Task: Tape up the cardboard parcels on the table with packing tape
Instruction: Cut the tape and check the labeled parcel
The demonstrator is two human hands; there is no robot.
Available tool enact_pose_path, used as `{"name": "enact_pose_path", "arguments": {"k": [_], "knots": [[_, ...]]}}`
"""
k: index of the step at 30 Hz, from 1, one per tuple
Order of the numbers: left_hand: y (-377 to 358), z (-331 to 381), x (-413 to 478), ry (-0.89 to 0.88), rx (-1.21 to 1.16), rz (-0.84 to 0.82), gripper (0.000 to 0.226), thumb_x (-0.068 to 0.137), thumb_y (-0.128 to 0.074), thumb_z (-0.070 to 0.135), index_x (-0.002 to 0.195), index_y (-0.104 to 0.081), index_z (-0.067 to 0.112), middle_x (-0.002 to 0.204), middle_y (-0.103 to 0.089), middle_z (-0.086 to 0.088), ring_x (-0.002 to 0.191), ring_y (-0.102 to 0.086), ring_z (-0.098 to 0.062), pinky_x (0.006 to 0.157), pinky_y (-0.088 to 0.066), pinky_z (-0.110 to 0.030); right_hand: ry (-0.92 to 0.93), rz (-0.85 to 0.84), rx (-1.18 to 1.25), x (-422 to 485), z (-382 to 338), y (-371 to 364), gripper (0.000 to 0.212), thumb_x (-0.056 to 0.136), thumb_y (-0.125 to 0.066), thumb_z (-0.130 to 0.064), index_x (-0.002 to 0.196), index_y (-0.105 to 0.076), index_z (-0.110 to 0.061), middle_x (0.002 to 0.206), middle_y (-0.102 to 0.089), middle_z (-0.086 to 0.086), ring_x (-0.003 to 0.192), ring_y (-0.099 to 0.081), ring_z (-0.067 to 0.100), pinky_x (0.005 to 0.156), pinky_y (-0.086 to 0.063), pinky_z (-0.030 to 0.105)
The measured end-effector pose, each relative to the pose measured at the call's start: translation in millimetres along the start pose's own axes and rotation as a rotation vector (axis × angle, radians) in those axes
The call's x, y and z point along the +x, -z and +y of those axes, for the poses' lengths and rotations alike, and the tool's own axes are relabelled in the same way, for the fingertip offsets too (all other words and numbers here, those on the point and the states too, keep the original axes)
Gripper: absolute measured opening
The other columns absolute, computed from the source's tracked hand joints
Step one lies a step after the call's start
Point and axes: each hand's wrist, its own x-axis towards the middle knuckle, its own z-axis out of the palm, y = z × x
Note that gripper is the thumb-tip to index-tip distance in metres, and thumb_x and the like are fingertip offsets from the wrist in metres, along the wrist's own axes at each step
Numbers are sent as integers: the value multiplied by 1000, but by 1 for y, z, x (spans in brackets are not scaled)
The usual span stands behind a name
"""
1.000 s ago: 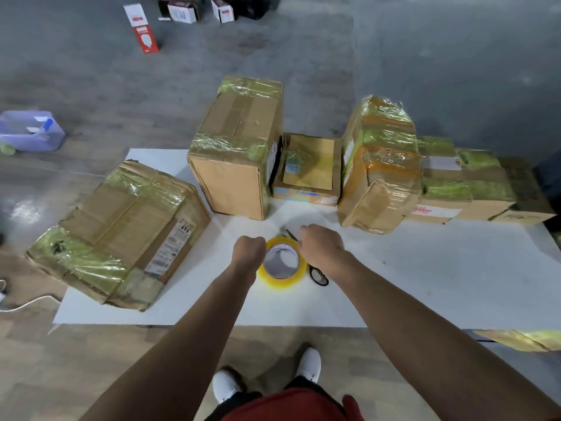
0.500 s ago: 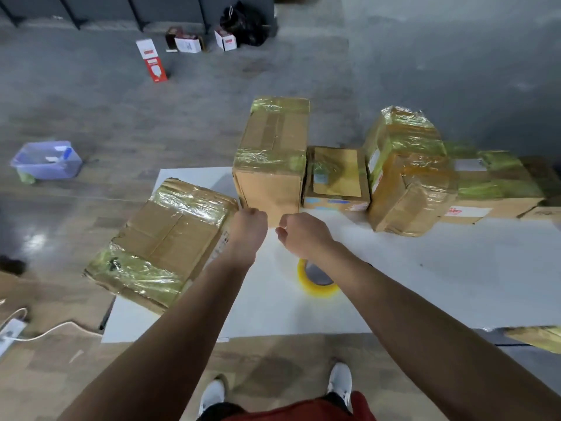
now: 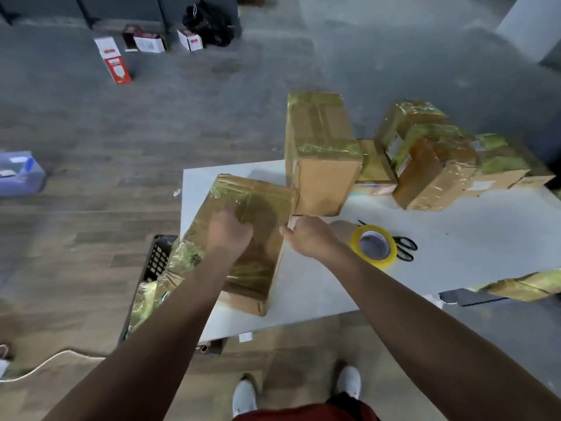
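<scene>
The parcel (image 3: pixel 261 205), a flat box wrapped in yellowish tape, lies on the left part of the white table (image 3: pixel 455 244), its near left corner jutting past the table edge above a black crate (image 3: pixel 156 259). The left hand (image 3: pixel 229 230) rests on the parcel's top with fingers bent. Blur hides whether it grips anything. The right hand (image 3: pixel 309 237) is curled at the parcel's right edge, fingertips pinching that edge. The far right corner of the parcel touches a tall box (image 3: pixel 324 183) standing behind it. The tape roll (image 3: pixel 375 247) lies flat on the table just right of the right wrist, with scissors (image 3: pixel 405 249) touching its far side. More taped boxes (image 3: pixel 434 174) crowd the far right of the table.
</scene>
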Motion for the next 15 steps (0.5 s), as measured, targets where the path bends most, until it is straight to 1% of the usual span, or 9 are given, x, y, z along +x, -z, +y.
{"name": "enact_pose_path", "arguments": {"k": [1,2,4,6,8,11,13,14,15], "knots": [[2,-13,4,-12,90,26,56,82,-61,10,137,-49,13,122,-54,-14,121,-51,-35,92,-45,-37,-12,-16,20,0,-3,-3,55,99,-40,-54,60,-37,-16,62,-43,1,60,-45,19,55,-33,30],[6,-23,5,25,176,33,65,81,-67,19,142,-44,15,136,-46,-17,134,-38,-37,105,-39,-46,-23,-39,42,-1,-6,-6,55,97,-41,-58,61,-42,-16,64,-49,1,65,-51,21,61,-39,31],[12,-39,5,122,311,-3,84,80,-74,43,147,-33,16,151,-32,-17,144,-20,-36,115,-24,-54,-38,-72,73,-3,-10,-11,55,93,-45,-64,69,-52,-14,73,-59,2,76,-61,24,68,-46,32],[18,-47,3,170,326,-50,97,76,-74,57,150,-25,17,149,-34,-18,141,-27,-38,114,-27,-52,-28,-89,88,-3,-12,-14,52,92,-50,-61,78,-54,-11,78,-61,3,81,-64,24,68,-46,32],[18,-48,-1,174,335,-69,104,73,-72,64,151,-21,18,145,-40,-18,136,-35,-39,109,-32,-51,-15,-95,104,-4,-14,-13,45,94,-52,-52,81,-55,-9,79,-58,3,80,-61,23,65,-43,31],[8,-42,-20,177,395,-92,113,72,-66,73,153,-12,16,146,-38,-20,135,-34,-39,105,-34,-51,-7,-63,91,-5,-13,-9,36,98,-48,-39,84,-57,-6,77,-56,5,79,-59,25,62,-40,30],[-4,-36,-36,178,371,-86,114,74,-60,76,154,-6,15,146,-35,-21,135,-32,-38,104,-34,-51,-8,-30,80,-4,-9,-4,37,100,-43,-38,88,-58,-6,78,-57,6,81,-59,27,62,-39,30],[-9,-33,-43,176,347,-81,114,75,-59,76,154,-5,14,146,-33,-21,135,-31,-38,103,-35,-52,-16,-17,90,-5,-7,-3,39,101,-42,-40,97,-59,-4,87,-62,9,86,-59,28,66,-40,30],[-15,-31,-49,171,327,-77,114,76,-59,75,154,-4,13,146,-32,-21,134,-31,-38,102,-35,-52,-33,-1,101,-5,-6,-3,47,101,-40,-44,114,-57,-2,104,-64,12,96,-59,29,73,-42,31]]}}
